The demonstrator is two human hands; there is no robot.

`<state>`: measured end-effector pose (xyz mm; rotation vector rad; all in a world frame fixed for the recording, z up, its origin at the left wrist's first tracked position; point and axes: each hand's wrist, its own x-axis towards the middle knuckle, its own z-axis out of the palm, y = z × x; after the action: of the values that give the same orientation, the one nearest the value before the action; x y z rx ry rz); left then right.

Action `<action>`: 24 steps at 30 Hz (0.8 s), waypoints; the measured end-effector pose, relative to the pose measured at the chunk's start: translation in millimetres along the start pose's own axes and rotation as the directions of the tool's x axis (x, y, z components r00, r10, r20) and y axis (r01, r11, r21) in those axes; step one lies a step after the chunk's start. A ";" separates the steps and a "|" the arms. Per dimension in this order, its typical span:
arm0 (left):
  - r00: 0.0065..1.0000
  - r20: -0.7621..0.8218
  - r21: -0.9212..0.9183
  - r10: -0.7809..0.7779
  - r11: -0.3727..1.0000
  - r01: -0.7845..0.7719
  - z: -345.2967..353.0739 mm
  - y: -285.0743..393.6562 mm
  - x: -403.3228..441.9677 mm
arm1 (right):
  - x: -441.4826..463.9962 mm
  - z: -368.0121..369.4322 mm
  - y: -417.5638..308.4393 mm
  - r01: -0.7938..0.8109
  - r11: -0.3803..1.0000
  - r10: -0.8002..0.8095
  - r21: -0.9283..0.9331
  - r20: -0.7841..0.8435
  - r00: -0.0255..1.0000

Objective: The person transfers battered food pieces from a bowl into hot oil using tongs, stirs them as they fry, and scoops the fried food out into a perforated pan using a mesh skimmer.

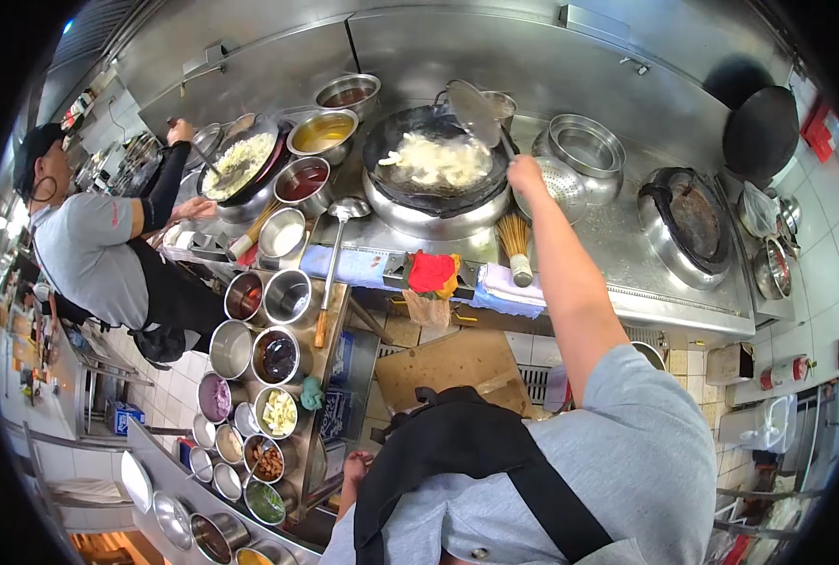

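My right hand is closed round the handle of a wide round strainer, held tilted over the back right of a black wok. Pale yellow-white food pieces lie in the wok, with some steam. My left hand hangs low beside my black apron, its fingers curled; whether it holds anything is hidden. Just right of the wok are a perforated ladle and a bamboo brush. A long-handled ladle rests left of the wok.
At the left a co-worker stirs pale food in another wok. Bowls of oil and red sauce stand between the woks. Several ingredient pots line the left counter. Another wok sits at the right.
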<state>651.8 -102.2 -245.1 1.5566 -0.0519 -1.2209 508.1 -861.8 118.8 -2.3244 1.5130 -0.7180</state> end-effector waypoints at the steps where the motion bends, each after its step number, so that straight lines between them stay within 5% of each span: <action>1: 1.000 0.000 -0.034 -0.012 0.999 0.012 -0.9 -3.1 2.5 | 22.6 33.3 16.0 0.236 0.953 -0.229 -0.190 0.054 0.972; 2: 1.000 0.003 -0.071 -0.018 0.997 0.018 -2.3 -6.5 4.5 | 7.3 19.7 -17.7 -0.027 0.997 0.027 0.077 0.007 1.000; 3: 0.999 0.011 -0.113 -0.030 0.993 0.031 -3.0 -7.2 5.7 | 9.3 15.0 -31.1 0.025 0.999 -0.016 -0.038 0.225 0.974; 4: 0.999 0.026 -0.186 -0.042 0.981 0.046 -0.7 -8.2 4.8 | 5.0 12.6 -42.3 0.029 0.999 -0.020 -0.038 0.229 0.973; 6: 0.996 -0.040 -0.027 -0.081 0.996 0.080 3.5 7.3 -4.4 | -7.3 11.9 -66.2 -0.214 0.945 0.127 0.248 0.326 0.937; 8: 0.989 -0.094 0.077 -0.112 0.990 0.120 23.4 38.8 -24.9 | -12.3 14.9 -64.3 -0.082 0.969 0.016 0.235 0.269 0.963; 10: 0.985 -0.121 0.132 -0.122 0.982 0.137 36.3 52.1 -39.4 | -14.5 18.0 -50.3 0.266 0.962 -0.274 0.066 0.164 0.948; 14: 0.998 -0.020 0.175 0.060 0.983 -0.056 24.5 18.8 -30.2 | -44.0 -26.5 -28.0 0.304 0.946 -0.319 0.109 0.159 0.934; 20: 0.949 0.282 0.326 0.144 0.915 -0.236 7.9 -6.5 -1.5 | -50.4 -111.9 12.6 0.386 0.899 -0.329 -0.205 0.265 0.906; 22: 0.970 0.139 -0.212 -0.198 0.951 0.225 1.0 -7.2 -0.9 | -50.5 -153.2 12.7 0.362 0.902 -0.308 -0.234 0.239 0.921; 24: 0.979 -0.037 0.240 -0.200 0.949 0.203 12.3 22.3 -12.9 | -69.5 -217.2 -13.8 0.358 0.907 -0.315 -0.222 0.205 0.927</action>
<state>649.1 -112.0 -218.4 1.8174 -0.0361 -1.4067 377.9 -784.5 290.0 -2.8054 1.2035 -0.4062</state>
